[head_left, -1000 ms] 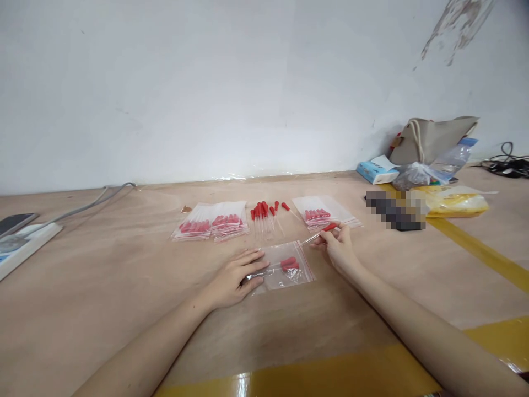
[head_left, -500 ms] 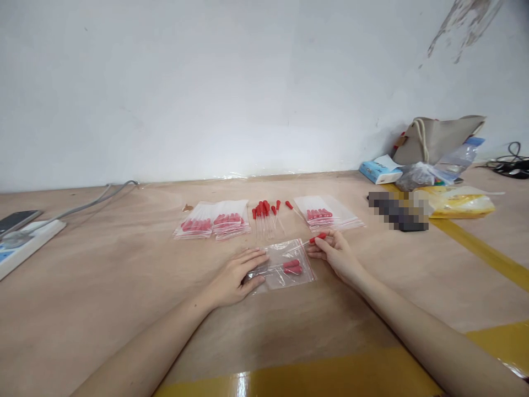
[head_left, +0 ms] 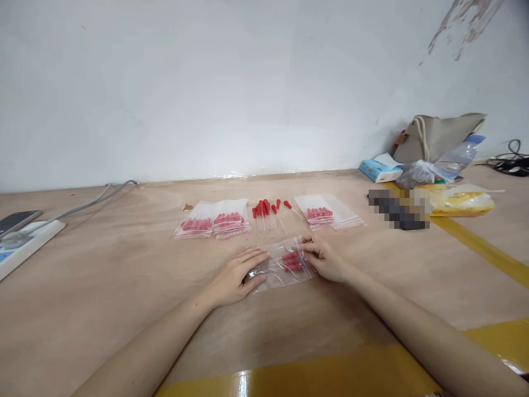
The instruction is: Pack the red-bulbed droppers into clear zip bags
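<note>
Lying on the near part of the desk [head_left: 136, 292], the clear zip bag [head_left: 275, 279] is holding red-bulbed droppers [head_left: 291, 262]. The left hand [head_left: 238, 277] is pressing its one end, fingers spread; the right hand [head_left: 326, 261] is grasping its other end by curled fingers. Beyond, loose droppers [head_left: 263, 208] are resting between filled bags at left [head_left: 200, 220] and at right [head_left: 319, 212].

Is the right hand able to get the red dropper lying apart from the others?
Probably yes: nothing covers the dropper's red end, though the right hand is at the clear bag.
</note>
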Demonstrator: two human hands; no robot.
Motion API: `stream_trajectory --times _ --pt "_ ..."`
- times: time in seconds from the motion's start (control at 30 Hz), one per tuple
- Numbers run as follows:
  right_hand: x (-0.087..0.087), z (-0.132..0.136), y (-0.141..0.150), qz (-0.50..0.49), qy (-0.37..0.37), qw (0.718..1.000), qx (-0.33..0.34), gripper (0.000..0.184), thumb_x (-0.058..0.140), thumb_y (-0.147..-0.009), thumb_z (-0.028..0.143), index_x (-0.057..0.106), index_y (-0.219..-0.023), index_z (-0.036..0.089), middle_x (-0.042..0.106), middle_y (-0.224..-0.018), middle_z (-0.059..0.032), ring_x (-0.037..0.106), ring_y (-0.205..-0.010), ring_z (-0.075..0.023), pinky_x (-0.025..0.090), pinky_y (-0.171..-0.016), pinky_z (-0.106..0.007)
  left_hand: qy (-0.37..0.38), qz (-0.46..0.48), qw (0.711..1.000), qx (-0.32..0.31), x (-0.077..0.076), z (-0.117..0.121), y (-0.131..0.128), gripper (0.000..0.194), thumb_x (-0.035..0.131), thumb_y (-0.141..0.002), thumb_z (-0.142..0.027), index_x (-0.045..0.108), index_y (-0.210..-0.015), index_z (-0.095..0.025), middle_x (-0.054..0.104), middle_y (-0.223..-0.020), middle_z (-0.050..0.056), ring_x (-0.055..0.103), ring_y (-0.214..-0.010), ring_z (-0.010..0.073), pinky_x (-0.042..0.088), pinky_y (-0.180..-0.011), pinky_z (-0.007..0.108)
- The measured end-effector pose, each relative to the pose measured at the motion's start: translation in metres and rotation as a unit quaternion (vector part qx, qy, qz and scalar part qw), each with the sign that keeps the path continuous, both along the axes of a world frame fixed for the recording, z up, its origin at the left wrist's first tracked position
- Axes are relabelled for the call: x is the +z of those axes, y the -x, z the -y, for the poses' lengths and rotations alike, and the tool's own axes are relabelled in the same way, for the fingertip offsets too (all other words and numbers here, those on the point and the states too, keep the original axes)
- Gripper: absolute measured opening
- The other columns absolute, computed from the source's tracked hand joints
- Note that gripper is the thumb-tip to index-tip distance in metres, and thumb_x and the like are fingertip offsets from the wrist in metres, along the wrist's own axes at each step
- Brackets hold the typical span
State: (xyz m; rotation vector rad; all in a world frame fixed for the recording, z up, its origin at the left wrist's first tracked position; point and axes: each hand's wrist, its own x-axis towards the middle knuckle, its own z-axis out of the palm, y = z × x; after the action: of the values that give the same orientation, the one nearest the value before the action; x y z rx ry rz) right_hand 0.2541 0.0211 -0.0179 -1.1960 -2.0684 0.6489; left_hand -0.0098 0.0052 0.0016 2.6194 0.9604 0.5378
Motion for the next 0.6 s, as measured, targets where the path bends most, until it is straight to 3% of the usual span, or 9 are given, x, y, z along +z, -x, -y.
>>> stream_trajectory --times 0.13,0.27,0.43,0.6 --pt "0.027 -0.023 0.003 0.125 -0.036 0.986 -0.102 0.018 0.046 -0.077 0.018 0.064 -0.083 0.017 0.061 -0.083 -0.0056 0.057 -0.080 -0.0169 0.043 -0.074 -0.028 -0.002 -0.003 1.000 0.005 -0.001 0.000 0.000 0.040 0.046 -0.088 -0.033 0.044 -0.127 -0.024 0.045 -0.131 0.006 0.040 -0.122 0.0219 0.031 -0.103 0.043" --pt "0.046 -0.065 0.024 0.265 -0.009 0.938 -0.224 0.024 0.043 -0.080 0.015 0.056 -0.100 0.013 0.059 -0.098 -0.0121 0.056 -0.092 -0.0209 0.041 -0.078 -0.029 0.003 0.005 1.000 -0.001 -0.003 -0.001 0.001 0.039 0.047 -0.087 -0.032 0.047 -0.124 -0.021 0.043 -0.132 0.007 0.039 -0.123 0.0216 0.032 -0.103 0.042" --pt "0.037 -0.101 0.054 0.288 0.041 0.914 -0.282 0.026 0.037 -0.081 0.009 0.051 -0.103 0.007 0.057 -0.098 -0.0199 0.058 -0.091 -0.0275 0.044 -0.073 -0.036 0.009 0.013 1.000 -0.009 -0.004 -0.002 0.001 0.038 0.048 -0.087 -0.029 0.048 -0.124 -0.020 0.044 -0.131 0.009 0.039 -0.123 0.0223 0.031 -0.103 0.044" --pt "0.039 -0.097 0.054 0.281 0.040 0.915 -0.288 0.034 0.034 -0.081 0.008 0.043 -0.114 0.007 0.053 -0.105 -0.0219 0.058 -0.093 -0.0276 0.044 -0.074 -0.036 0.013 0.009 1.000 -0.013 -0.006 -0.003 0.001 0.037 0.045 -0.089 -0.029 0.047 -0.124 -0.021 0.044 -0.132 0.007 0.036 -0.125 0.0214 0.029 -0.105 0.044"
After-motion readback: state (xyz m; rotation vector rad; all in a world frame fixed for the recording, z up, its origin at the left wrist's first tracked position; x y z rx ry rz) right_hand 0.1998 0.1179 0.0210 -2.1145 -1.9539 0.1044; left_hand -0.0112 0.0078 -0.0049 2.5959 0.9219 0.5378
